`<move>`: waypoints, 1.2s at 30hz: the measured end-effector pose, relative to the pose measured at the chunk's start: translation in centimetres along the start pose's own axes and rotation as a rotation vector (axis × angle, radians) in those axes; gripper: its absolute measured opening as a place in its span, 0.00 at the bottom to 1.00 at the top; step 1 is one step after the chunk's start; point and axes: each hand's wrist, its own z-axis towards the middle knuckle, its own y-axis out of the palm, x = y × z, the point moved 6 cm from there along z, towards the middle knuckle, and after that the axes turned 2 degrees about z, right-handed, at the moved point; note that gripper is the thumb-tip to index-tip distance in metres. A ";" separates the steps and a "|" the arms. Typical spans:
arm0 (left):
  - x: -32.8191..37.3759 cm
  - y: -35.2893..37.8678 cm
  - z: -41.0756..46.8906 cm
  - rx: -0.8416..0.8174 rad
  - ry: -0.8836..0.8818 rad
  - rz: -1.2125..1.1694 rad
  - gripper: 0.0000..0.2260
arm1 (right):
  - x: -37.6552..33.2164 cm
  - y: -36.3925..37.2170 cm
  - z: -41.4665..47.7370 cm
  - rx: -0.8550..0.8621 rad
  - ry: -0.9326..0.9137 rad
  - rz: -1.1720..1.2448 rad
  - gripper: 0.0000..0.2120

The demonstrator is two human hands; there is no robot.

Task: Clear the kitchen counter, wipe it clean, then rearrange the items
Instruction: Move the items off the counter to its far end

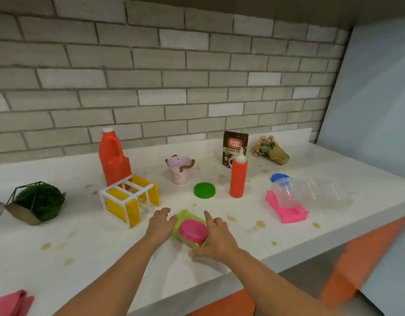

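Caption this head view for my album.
Left hand and right hand flank a green pack with pink lid on a stained, cluttered counter.
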 end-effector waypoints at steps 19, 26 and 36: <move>6.8 1.8 1.8 -0.114 0.192 -0.195 0.09 | 1.9 -7.1 -0.2 0.140 0.018 -0.050 0.49; 15.2 5.4 0.6 -0.146 0.295 -0.310 0.07 | 6.4 -14.9 -3.5 0.225 0.055 -0.027 0.49; 29.0 14.0 -0.5 -0.195 0.345 -0.433 0.08 | 16.8 -27.4 -7.6 0.349 0.054 -0.095 0.48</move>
